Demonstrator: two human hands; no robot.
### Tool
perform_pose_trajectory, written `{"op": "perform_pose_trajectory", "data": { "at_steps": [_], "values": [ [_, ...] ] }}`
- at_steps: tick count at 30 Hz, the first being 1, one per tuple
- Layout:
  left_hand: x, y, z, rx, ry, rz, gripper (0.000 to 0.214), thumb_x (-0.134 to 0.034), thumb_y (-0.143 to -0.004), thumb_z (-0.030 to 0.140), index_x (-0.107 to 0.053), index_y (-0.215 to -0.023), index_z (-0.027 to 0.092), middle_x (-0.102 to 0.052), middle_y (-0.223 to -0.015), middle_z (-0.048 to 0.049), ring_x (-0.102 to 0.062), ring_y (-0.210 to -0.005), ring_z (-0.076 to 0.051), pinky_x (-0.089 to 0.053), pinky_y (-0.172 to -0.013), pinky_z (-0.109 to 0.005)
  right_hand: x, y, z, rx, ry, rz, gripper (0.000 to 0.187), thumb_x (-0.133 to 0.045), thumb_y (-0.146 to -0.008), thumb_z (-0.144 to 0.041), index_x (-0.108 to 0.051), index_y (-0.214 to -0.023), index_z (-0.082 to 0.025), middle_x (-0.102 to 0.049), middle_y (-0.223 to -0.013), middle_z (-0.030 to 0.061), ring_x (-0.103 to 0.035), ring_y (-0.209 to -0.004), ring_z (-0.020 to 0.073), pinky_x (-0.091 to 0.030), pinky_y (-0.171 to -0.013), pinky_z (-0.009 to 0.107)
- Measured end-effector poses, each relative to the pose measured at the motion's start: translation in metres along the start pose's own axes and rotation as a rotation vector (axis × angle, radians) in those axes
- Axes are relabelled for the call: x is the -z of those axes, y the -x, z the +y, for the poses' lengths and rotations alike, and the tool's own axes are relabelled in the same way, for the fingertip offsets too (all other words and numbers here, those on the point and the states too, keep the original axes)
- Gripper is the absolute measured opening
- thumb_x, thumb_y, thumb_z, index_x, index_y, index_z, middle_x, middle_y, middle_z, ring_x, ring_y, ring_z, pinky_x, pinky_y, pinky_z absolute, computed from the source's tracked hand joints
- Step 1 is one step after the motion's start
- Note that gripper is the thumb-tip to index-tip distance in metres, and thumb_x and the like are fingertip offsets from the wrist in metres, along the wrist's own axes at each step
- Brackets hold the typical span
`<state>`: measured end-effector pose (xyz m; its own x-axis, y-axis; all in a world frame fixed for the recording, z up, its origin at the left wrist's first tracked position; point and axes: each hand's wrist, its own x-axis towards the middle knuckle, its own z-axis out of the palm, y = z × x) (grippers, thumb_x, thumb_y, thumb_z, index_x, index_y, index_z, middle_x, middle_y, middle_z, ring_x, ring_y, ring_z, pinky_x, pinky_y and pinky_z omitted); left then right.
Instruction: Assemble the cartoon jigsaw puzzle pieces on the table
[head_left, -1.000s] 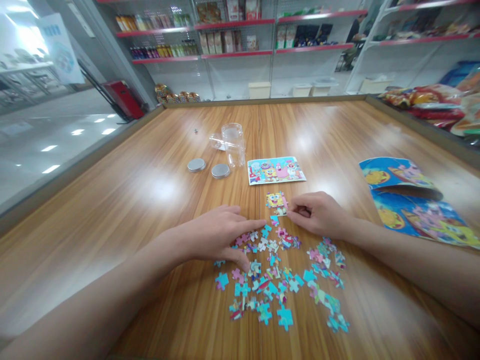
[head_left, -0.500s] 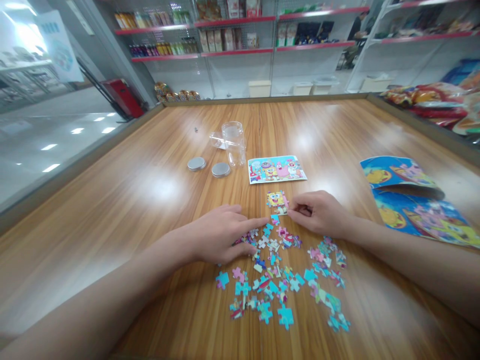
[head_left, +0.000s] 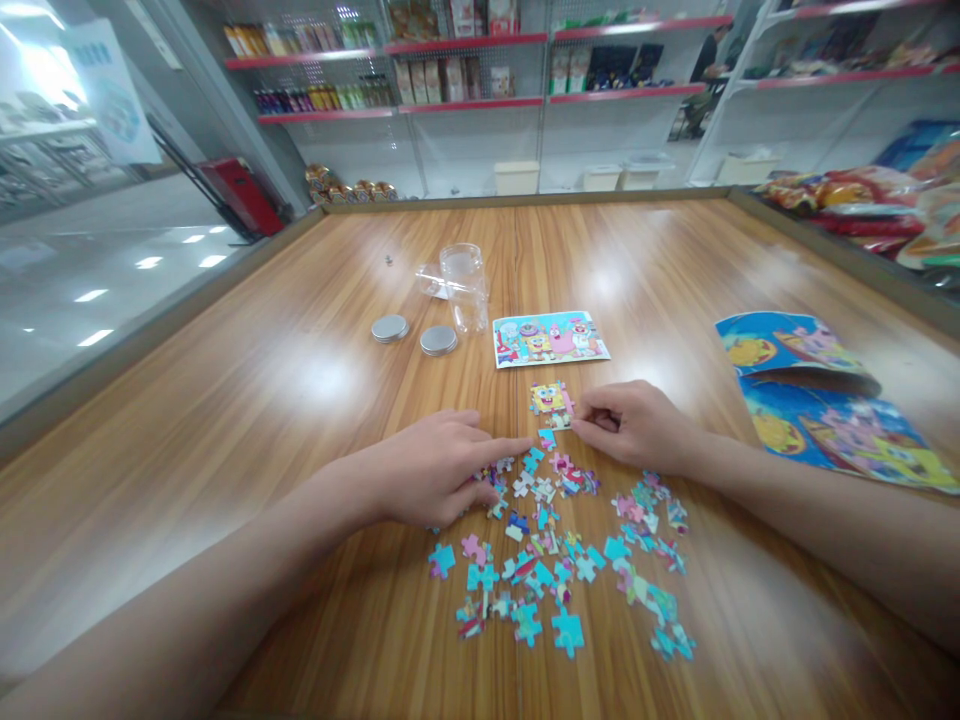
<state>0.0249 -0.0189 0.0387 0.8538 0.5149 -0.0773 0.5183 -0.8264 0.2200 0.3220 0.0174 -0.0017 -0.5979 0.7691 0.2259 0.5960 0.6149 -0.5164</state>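
A small joined patch of jigsaw puzzle (head_left: 548, 397) with a yellow cartoon face lies near the middle of the table. At its right edge my right hand (head_left: 637, 425) is closed, thumb and forefinger pinched on a jigsaw piece (head_left: 561, 421) of the patch's lower right, partly hidden by the fingers. My left hand (head_left: 439, 465) is open, palm down, its index finger stretched toward a loose blue piece (head_left: 547, 439) just below the patch. Under its thumb and nearer to me spread many loose pieces (head_left: 525, 570). Beyond the patch lies the picture card (head_left: 551, 340).
Two silver lids (head_left: 438, 340) and clear plastic jars (head_left: 465, 290), one upright and one on its side, stand at the back left. A curled blue printed sheet (head_left: 832, 410) lies to the right. Stocked shelves (head_left: 472, 105) rise behind the table; packaged goods (head_left: 847, 200) sit beyond its right edge.
My left thumb has drawn back slightly to the left over the loose pieces. My right hand keeps its pinch at the patch. The whole view has shifted a little.
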Motion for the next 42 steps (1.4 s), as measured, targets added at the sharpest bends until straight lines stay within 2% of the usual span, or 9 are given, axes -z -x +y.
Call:
{"op": "perform_pose_trajectory", "data": {
  "at_steps": [7, 12, 14, 26, 31, 37, 42],
  "values": [
    [0.001, 0.000, 0.000, 0.001, -0.006, -0.017, 0.062, -0.059, -0.096, 0.034, -0.043, -0.154, 0.020, -0.067, -0.089, -0.0077, -0.060, -0.085, -0.026, -0.045, -0.072, -0.035, 0.000, 0.000, 0.001, -0.003, 0.008, -0.006, 0.019, -0.061, -0.092, -0.030, -0.061, -0.076, -0.019, -0.051, -0.060, -0.0042, -0.044, -0.055, 0.0093, -0.028, -0.057, 0.026],
    [-0.001, 0.000, -0.002, -0.012, 0.005, -0.005, 0.067, -0.055, -0.099, 0.057, -0.045, -0.153, 0.019, -0.068, -0.091, -0.0082, -0.061, -0.084, -0.026, -0.045, -0.072, -0.034, 0.001, 0.000, 0.000, 0.002, 0.009, -0.007, 0.019, -0.061, -0.092, -0.029, -0.061, -0.076, -0.019, -0.051, -0.060, -0.0045, -0.044, -0.055, 0.0091, -0.029, -0.057, 0.025],
    [-0.002, 0.000, -0.002, -0.016, 0.004, -0.002, 0.070, -0.054, -0.098, 0.062, -0.045, -0.153, 0.019, -0.068, -0.091, -0.0086, -0.061, -0.084, -0.026, -0.045, -0.073, -0.034, 0.001, 0.000, 0.000, 0.001, 0.003, -0.006, 0.019, -0.061, -0.092, -0.029, -0.061, -0.076, -0.019, -0.051, -0.060, -0.0044, -0.045, -0.054, 0.0090, -0.029, -0.057, 0.025],
    [-0.003, 0.001, -0.004, -0.028, 0.005, 0.027, 0.064, -0.050, -0.101, 0.058, -0.047, -0.152, 0.018, -0.068, -0.089, -0.0091, -0.061, -0.083, -0.026, -0.046, -0.071, -0.035, 0.000, 0.001, 0.000, 0.001, 0.007, 0.000, 0.018, -0.061, -0.091, -0.028, -0.060, -0.076, -0.019, -0.052, -0.060, -0.0043, -0.045, -0.054, 0.0091, -0.029, -0.056, 0.025],
    [-0.002, -0.001, 0.000, -0.008, 0.002, 0.012, 0.085, -0.053, -0.092, 0.075, -0.044, -0.154, 0.017, -0.069, -0.092, -0.0100, -0.063, -0.083, -0.028, -0.046, -0.072, -0.036, 0.000, 0.000, 0.000, -0.007, 0.002, -0.001, 0.018, -0.061, -0.092, -0.029, -0.060, -0.077, -0.019, -0.052, -0.060, -0.0045, -0.045, -0.054, 0.0090, -0.030, -0.056, 0.024],
    [-0.002, -0.001, 0.002, -0.014, -0.003, 0.022, 0.076, -0.051, -0.097, 0.067, -0.044, -0.153, 0.016, -0.070, -0.093, -0.0105, -0.064, -0.084, -0.028, -0.046, -0.073, -0.036, 0.000, 0.001, 0.000, -0.008, -0.003, -0.001, 0.018, -0.062, -0.091, -0.029, -0.060, -0.077, -0.019, -0.051, -0.060, -0.0044, -0.045, -0.054, 0.0091, -0.029, -0.056, 0.025],
    [-0.001, 0.000, 0.006, 0.005, -0.014, -0.006, 0.097, -0.054, -0.086, 0.082, -0.042, -0.155, 0.015, -0.069, -0.092, -0.0110, -0.063, -0.084, -0.029, -0.044, -0.074, -0.037, -0.001, 0.001, 0.001, -0.002, -0.011, 0.009, 0.017, -0.062, -0.091, -0.029, -0.060, -0.077, -0.019, -0.053, -0.060, -0.0041, -0.045, -0.054, 0.0094, -0.030, -0.056, 0.025]
  ]
}}
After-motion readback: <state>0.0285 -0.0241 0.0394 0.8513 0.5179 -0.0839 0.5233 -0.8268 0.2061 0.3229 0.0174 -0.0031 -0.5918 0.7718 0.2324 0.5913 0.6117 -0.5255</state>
